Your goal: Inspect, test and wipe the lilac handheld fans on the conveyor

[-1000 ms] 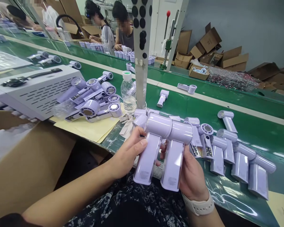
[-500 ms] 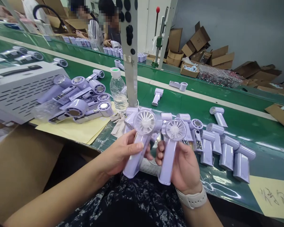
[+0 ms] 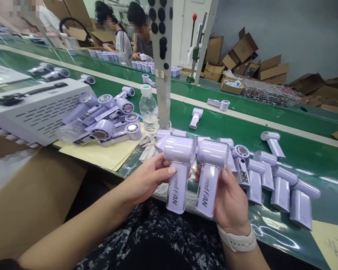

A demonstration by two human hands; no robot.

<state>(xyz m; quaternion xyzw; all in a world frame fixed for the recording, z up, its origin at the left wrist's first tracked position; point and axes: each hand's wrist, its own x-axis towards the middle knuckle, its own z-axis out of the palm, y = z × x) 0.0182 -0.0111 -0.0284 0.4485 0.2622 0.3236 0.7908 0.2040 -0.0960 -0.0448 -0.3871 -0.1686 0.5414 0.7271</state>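
Two lilac handheld fans are held upright side by side over my lap, their printed handles facing me, with "FAN" readable. My left hand [image 3: 150,176] grips the left handheld fan [image 3: 178,187] by its handle, thumb on the front. Around the handle of the right handheld fan [image 3: 207,187] my right hand [image 3: 232,198] is closed, with a pale watch strap on the wrist. The two fan heads are close together. Just to the right, several finished-looking lilac fans [image 3: 280,193] stand in a row on the bench, and one fan with an exposed circuit board [image 3: 243,168] lies among them.
A pile of open fan parts [image 3: 103,129] lies on yellow paper [image 3: 101,157] beside a vented grey box [image 3: 45,112]. A water bottle [image 3: 148,108] stands by the metal post [image 3: 163,93]. Beyond runs a green conveyor belt [image 3: 236,123]; people [image 3: 124,43] work across it.
Both fans have been turned in my hands: their clear grilles faced me before, and now the sides of the heads and printed handles do. The view has shifted slightly left.
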